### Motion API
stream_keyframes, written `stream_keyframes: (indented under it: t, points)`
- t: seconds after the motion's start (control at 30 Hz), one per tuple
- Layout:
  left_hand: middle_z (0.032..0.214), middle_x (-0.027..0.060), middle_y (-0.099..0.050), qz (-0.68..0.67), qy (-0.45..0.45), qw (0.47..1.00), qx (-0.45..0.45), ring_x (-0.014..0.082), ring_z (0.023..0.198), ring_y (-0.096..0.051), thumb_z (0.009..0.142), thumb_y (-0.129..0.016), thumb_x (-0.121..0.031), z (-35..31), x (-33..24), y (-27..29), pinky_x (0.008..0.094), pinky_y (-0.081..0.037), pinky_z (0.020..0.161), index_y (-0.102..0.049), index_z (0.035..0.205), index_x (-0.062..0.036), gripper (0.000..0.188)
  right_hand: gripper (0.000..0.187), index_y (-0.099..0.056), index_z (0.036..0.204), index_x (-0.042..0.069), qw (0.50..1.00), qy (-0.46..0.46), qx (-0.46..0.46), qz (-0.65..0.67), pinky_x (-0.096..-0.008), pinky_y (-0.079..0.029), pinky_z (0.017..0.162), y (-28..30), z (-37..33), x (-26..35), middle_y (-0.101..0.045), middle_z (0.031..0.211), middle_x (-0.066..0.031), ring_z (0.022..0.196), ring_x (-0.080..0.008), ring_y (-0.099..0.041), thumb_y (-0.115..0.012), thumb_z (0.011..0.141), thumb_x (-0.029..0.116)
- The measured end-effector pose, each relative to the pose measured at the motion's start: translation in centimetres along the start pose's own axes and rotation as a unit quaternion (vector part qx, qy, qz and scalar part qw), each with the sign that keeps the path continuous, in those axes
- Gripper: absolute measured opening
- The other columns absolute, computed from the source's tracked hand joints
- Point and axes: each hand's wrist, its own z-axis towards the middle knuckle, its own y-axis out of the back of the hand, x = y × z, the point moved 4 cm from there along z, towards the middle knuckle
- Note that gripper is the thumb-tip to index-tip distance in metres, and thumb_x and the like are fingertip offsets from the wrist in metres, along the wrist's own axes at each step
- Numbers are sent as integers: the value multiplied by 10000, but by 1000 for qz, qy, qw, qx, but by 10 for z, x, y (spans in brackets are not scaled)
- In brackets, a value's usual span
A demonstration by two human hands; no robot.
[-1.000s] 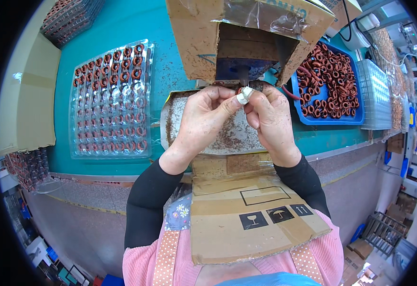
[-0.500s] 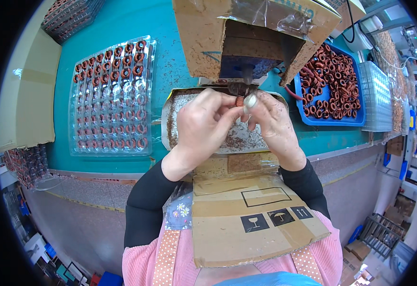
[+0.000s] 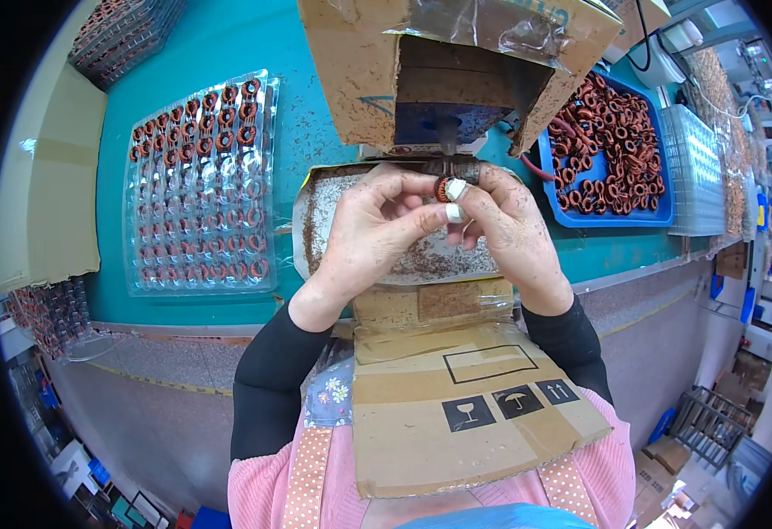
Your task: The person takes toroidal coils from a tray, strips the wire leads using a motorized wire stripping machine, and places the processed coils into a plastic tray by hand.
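A small copper-wound ring coil (image 3: pixel 442 189) is pinched between both hands, just in front of a cardboard-covered machine. My left hand (image 3: pixel 359 225) grips it from the left with thumb and forefinger. From the right, my right hand (image 3: pixel 514 231) closes on the same coil, with white wraps on a thumb and a fingertip. Beneath the hands lies a pale, paper-lined tray (image 3: pixel 439 264) strewn with brown scraps. The machine's nozzle-like tip (image 3: pixel 448 132) points down right behind the coil. Fingers partly hide the coil's wire ends.
At left, a clear plastic tray (image 3: pixel 196 198) holds rows of coils. A blue bin (image 3: pixel 611 220) full of loose coils stands at right, beside stacked clear trays (image 3: pixel 696 176). The cardboard cover (image 3: pixel 350 79) overhangs the work spot. A cardboard sheet (image 3: pixel 403 388) spans my lap.
My hands have drawn slightly back from the machine tip and turned the coil, so its round side now shows. Both still pinch it. The view has shifted slightly.
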Motion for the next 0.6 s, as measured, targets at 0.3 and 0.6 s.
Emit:
stream_keyframes:
  t: [0.3, 0.6]
  points:
    - [882, 19, -633, -94, 20, 995, -4, 47, 807, -555, 865, -659, -91, -2, 0, -4, 194, -456, 717, -625, 970, 20, 157, 254, -565, 797, -13, 999, 13, -43, 24, -208, -326, 464, 3, 5, -1, -515, 597, 1, 513, -49, -445, -619, 830, 233]
    - [875, 19, -632, -100, 15, 995, -9, 47, 793, -541, 872, -650, -97, 2, -2, -5, 201, -442, 714, -627, 959, 21, 148, 191, -561, 766, 6, 995, 14, -50, 84, -200, -320, 448, -1, 8, 1, -520, 618, 1, 501, -39, -437, -595, 830, 183]
